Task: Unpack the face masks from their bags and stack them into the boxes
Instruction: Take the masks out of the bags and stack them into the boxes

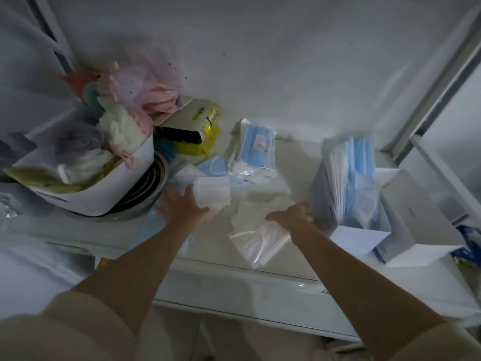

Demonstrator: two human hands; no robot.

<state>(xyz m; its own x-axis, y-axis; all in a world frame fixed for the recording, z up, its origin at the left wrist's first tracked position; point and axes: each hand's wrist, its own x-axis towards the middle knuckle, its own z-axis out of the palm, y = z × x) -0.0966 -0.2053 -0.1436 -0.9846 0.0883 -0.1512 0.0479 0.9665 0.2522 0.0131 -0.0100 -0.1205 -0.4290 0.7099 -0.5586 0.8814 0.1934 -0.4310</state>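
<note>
My left hand [182,205] grips a small stack of white face masks [213,195] at the middle of the counter. My right hand [292,217] pinches the top of a clear plastic bag [257,239] that lies flat near the counter's front edge. Behind them a sealed bag of blue masks [256,149] leans against the wall, with a loose blue mask [214,165] beside it. To the right an open white box [360,235] stands packed with upright blue and white masks [354,178].
A white tub [109,201] heaped with cloths and bags sits on dark round dishes at the left. A yellow pack [205,136] lies behind it. A second white box [413,225] stands at the far right. The wall runs close behind; the counter edge [247,280] is in front.
</note>
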